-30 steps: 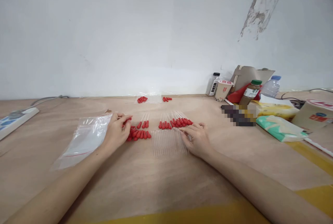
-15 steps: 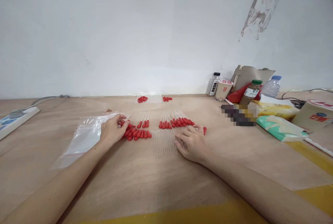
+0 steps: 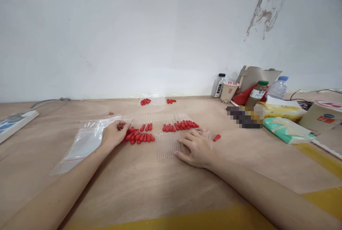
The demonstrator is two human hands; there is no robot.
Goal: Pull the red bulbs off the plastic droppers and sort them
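Observation:
My left hand (image 3: 114, 133) is at the left end of a pile of red rubber dropper bulbs (image 3: 139, 136). Its thumb and fingertips are pinched together, and what they hold, if anything, is hidden. My right hand (image 3: 197, 148) rests with fingers spread over the right part of a row of clear thin dropper tubes (image 3: 166, 146), covering some of them. A single red bulb (image 3: 217, 137) lies just right of that hand. Behind the row lie droppers with red bulbs fitted, a larger group (image 3: 184, 125) and a smaller group (image 3: 146, 127), their tubes pointing to the wall.
Under my left wrist lies a clear zip bag (image 3: 82, 144). Near the wall, more red bulbs (image 3: 145, 102) lie on clear plastic. A power strip (image 3: 18, 125) is at far left. Cups, bottles (image 3: 258, 93) and tissue packs (image 3: 287, 130) stand at right.
My left hand's fingers have closed into a pinch and drawn slightly back left from the bulbs. The lone red bulb has shifted right, away from my right hand. The right thumb has moved slightly left.

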